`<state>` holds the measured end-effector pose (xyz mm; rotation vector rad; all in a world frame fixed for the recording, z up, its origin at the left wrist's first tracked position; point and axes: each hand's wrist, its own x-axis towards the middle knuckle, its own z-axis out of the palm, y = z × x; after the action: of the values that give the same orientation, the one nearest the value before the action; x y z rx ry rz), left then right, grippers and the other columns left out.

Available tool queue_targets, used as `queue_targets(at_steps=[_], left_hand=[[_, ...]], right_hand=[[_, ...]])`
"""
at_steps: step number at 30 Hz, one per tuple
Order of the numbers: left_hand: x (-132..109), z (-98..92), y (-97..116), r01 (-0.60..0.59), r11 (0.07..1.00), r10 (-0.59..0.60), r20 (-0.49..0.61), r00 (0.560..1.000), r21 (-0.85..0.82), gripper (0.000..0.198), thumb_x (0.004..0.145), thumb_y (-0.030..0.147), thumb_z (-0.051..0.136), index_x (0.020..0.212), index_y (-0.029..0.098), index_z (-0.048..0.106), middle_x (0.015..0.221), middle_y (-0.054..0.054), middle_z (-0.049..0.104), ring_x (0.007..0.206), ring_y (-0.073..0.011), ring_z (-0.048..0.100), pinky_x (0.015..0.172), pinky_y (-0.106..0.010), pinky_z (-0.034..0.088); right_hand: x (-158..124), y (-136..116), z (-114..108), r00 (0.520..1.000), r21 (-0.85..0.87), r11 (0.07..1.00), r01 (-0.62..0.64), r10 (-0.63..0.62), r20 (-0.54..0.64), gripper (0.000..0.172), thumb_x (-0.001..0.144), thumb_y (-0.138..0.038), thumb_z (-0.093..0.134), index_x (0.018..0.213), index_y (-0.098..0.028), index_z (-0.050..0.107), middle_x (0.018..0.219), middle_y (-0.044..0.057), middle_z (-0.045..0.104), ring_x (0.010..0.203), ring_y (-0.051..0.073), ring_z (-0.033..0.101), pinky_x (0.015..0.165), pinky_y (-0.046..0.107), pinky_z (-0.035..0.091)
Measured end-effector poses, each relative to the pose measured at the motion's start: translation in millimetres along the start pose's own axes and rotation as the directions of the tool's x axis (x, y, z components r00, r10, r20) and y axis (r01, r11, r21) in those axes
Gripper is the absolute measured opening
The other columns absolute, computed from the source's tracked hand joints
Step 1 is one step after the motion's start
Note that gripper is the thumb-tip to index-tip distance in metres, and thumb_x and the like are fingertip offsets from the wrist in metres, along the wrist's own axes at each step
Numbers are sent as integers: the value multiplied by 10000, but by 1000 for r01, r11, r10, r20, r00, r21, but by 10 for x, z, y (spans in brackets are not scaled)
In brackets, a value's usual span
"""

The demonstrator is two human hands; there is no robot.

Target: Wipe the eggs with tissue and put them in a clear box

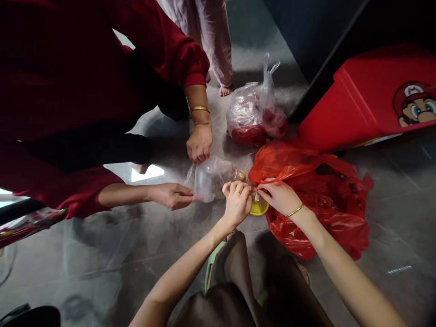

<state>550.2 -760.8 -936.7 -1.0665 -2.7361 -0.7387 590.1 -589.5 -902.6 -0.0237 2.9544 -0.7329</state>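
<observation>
My left hand (pixel 238 202) is closed, its fingers curled up close to my right hand (pixel 281 195). The right fingers are pinched together beside the crumpled red plastic bag (pixel 316 218). A small reddish, clear bit shows between the two hands, too small to name. Just below them is a round yellow thing (pixel 259 207), partly covered by my fingers. Left of my hands, a person's two hands (pixel 200 143) hold a clear plastic bag (pixel 213 175) with brownish pieces low in it. A golden-brown lump (pixel 241 175) lies by its right side.
A knotted clear bag (pixel 247 111) with red things inside stands on the grey tiled floor (pixel 163 254). Right of it is a red bin (pixel 361 95) with a cartoon face. Another person's pink trouser legs (pixel 216 41) are at the back.
</observation>
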Motion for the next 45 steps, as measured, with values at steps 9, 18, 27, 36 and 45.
queue_targets(at_steps=[9, 18, 27, 36, 45], left_hand=[[24, -10, 17, 9, 1000, -10, 44, 999, 12, 101, 883, 199, 545, 916, 206, 640, 978, -71, 660, 1026, -248, 535, 994, -470, 270], [28, -32, 88, 71, 997, -71, 33, 997, -5, 78, 891, 215, 543, 889, 204, 620, 961, -64, 666, 1026, -246, 528, 989, -466, 250], [45, -38, 38, 314, 934, -303, 88, 949, -168, 70, 890, 246, 570, 859, 226, 629, 941, -22, 673, 1002, -219, 539, 943, -428, 267], [40, -59, 34, 101, 993, -103, -35, 994, -69, 34, 867, 196, 589, 890, 207, 611, 932, -35, 665, 995, -230, 534, 946, -438, 266], [47, -45, 16, 5, 1000, -5, -39, 999, -1, 85, 859, 166, 560, 921, 204, 603, 965, -54, 662, 1010, -240, 532, 944, -447, 295]], right_hand=[[-32, 39, 45, 996, -21, 996, 85, -86, -31, 56, 895, -206, 596, 862, -189, 638, 849, 32, 669, 792, 161, 626, 731, 266, 467], [-90, -44, 233, 962, -298, 942, 153, -211, -173, 133, 902, -172, 521, 799, -165, 606, 785, 53, 634, 784, 204, 569, 757, 323, 432], [-374, 16, 344, 903, -90, 994, 62, -94, -419, 178, 955, -217, 483, 878, -168, 636, 858, 59, 675, 820, 190, 578, 783, 310, 424], [-166, -60, 316, 911, -181, 979, 90, -154, -382, 161, 939, -226, 546, 852, -186, 676, 823, 34, 701, 783, 181, 584, 790, 320, 383], [-88, -12, 251, 819, -353, 908, 225, -373, -436, 158, 888, -177, 581, 757, -175, 669, 718, 22, 686, 683, 172, 553, 762, 329, 361]])
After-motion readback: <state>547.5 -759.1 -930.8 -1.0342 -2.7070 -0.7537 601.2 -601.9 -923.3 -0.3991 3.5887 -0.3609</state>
